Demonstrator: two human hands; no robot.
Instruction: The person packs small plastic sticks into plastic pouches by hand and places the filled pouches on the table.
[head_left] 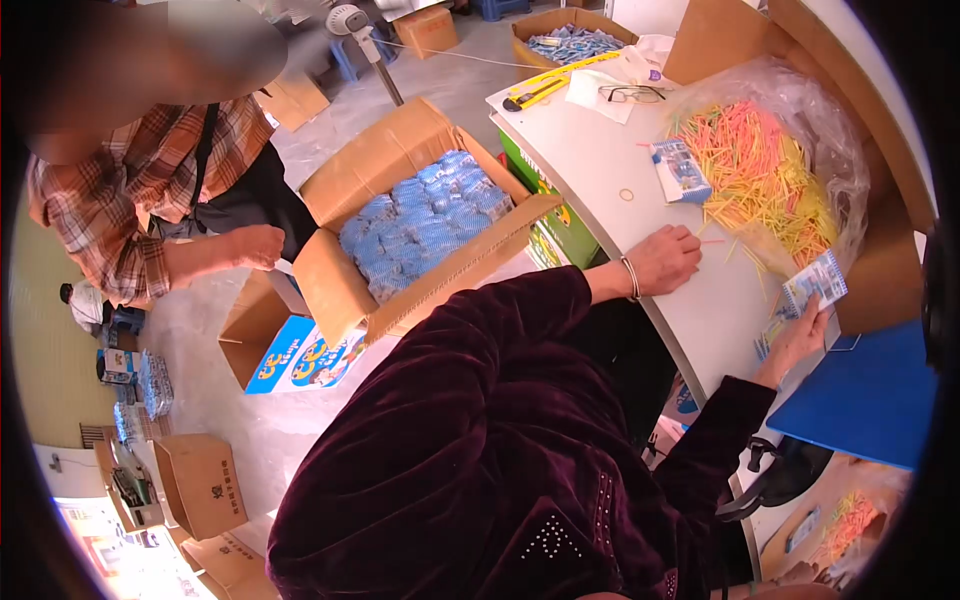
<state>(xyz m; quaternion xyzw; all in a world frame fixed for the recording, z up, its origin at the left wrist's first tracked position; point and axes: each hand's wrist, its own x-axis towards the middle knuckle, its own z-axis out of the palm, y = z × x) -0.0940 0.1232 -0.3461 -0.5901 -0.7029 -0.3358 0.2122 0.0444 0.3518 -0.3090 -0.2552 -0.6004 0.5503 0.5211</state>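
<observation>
My left hand (665, 261), with a bracelet at the wrist, rests on the white table (585, 165) with its fingers curled closed. A short pink stick (712, 241) lies at its fingertips; whether the fingers hold anything is hidden. Pinched in my right hand (803, 335) is a small blue-and-white printed packet (815, 284), at the near edge of a heap of thin pink and yellow sticks (765, 175). Another blue-and-white packet (681, 170) sits beside the heap, with a pink stick end poking out. Part of another packet (765, 340) shows beside my right hand.
A clear plastic bag (845, 130) lies around the heap. Glasses (632, 94), a yellow cutter knife (537, 94) and a rubber band (626, 195) lie on the table. Beside it stands an open carton (345, 170) of blue packets. A person in a plaid shirt (120, 210) stands opposite.
</observation>
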